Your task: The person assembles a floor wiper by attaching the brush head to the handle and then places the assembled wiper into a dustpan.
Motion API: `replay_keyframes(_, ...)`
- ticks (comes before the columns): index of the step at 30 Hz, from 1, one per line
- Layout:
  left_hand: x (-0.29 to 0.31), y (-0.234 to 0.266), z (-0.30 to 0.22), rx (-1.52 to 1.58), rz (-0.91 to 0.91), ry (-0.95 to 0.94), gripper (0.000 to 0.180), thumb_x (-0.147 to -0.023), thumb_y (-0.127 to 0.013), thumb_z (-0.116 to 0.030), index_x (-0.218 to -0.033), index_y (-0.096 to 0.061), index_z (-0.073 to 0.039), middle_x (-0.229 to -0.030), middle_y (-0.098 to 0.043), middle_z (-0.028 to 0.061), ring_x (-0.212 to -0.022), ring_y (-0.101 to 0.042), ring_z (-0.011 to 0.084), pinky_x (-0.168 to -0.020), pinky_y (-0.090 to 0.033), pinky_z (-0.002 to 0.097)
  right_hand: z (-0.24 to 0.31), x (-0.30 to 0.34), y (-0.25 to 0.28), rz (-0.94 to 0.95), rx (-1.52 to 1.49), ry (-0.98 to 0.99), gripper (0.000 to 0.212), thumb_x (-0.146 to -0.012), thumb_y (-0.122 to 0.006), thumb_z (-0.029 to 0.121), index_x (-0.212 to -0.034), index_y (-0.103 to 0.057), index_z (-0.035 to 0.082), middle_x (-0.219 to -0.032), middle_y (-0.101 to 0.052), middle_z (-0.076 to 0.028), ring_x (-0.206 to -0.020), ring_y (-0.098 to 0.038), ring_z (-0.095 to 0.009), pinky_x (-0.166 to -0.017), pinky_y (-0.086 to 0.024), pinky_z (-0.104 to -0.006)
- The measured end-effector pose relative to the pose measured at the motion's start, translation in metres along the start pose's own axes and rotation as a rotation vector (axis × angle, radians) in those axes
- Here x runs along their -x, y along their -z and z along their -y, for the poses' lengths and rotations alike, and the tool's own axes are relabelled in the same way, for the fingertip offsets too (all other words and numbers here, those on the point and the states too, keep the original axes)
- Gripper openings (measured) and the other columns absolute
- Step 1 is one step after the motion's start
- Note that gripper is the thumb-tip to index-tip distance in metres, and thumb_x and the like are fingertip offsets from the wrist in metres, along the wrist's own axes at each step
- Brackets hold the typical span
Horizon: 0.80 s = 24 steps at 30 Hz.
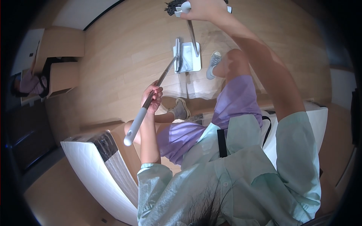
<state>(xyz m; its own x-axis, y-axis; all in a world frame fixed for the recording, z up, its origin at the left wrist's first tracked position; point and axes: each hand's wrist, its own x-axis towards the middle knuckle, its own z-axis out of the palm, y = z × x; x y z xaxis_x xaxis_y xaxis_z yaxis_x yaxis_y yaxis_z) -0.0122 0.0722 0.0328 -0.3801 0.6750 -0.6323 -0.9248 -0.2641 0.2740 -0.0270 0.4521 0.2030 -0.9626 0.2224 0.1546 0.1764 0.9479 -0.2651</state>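
My left hand (152, 98) is closed around the long grey handle (161, 77) of a dustpan (189, 67). That handle slants down and away to the white dustpan on the floor, joining it at its left side; its pale grip end points back toward me. At the top of the view, my right hand (205, 10) grips the white head of a broom (181, 10), held bristles up. Dark shaggy bristles (174, 6) stick out beside my fingers, partly cut off by the frame. The broom's pole (192, 32) runs down toward the dustpan, its lower end overlapping the pan's right side.
I sit on a white, plastic-wrapped mattress (102, 173) edge, feet on the wood-look floor (132, 41). My shoes (214, 64) are on either side of the dustpan. Wooden cabinets (62, 41) stand at the far left, where another person (32, 84) is partly visible.
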Motion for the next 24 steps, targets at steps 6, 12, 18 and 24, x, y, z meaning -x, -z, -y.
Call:
replay_keyframes(6, 0.038, -0.014, -0.014, -0.003, -0.008, -0.141, 0.042, -0.091, -0.05, -0.001, -0.132, -0.042, -0.006, -0.068, -0.049, 0.004, -0.043, -0.046, 0.01, -0.032, -0.04, 0.0194, -0.002, 0.0, -0.004, -0.03, 0.009, 0.019, 0.042, -0.069, -0.07, 0.049, -0.079, -0.076, 0.008, -0.08, -0.073, -0.017, -0.079, -0.072, -0.034, -0.07, -0.057, -0.0441)
replay_keyframes(12, 0.023, 0.014, -0.042, -0.338, -0.294, -0.335, 0.042, -0.089, -0.052, -0.004, -0.129, -0.041, -0.005, -0.069, -0.05, 0.0039, -0.048, -0.048, 0.0109, -0.034, -0.038, 0.0209, -0.004, -0.002, -0.007, -0.04, 0.024, 0.02, 0.041, -0.068, -0.07, 0.048, -0.078, -0.076, 0.008, -0.079, -0.073, -0.017, -0.078, -0.072, -0.034, -0.07, -0.057, -0.0441)
replay_keyframes(18, -0.025, 0.091, -0.039, -0.648, -0.621, -0.391, 0.005, -0.086, -0.054, -0.006, -0.09, -0.05, -0.006, -0.066, -0.054, 0.006, -0.051, -0.053, 0.0162, -0.047, -0.047, 0.0284, -0.002, -0.002, -0.003, -0.033, 0.029, 0.018, 0.041, -0.069, -0.07, 0.048, -0.078, -0.076, 0.008, -0.079, -0.073, -0.017, -0.077, -0.072, -0.034, -0.069, -0.057, -0.0444)
replay_keyframes(24, -0.05, 0.101, 0.01, -0.517, -0.523, -0.222, 0.004, -0.086, -0.055, -0.003, -0.088, -0.052, -0.003, -0.066, -0.054, 0.0076, -0.044, -0.05, 0.0166, -0.034, -0.036, 0.028, 0.005, -0.001, 0.002, -0.009, 0.031, -0.007, 0.043, -0.07, -0.069, 0.049, -0.078, -0.075, 0.007, -0.079, -0.073, -0.017, -0.076, -0.072, -0.034, -0.068, -0.056, -0.0449)
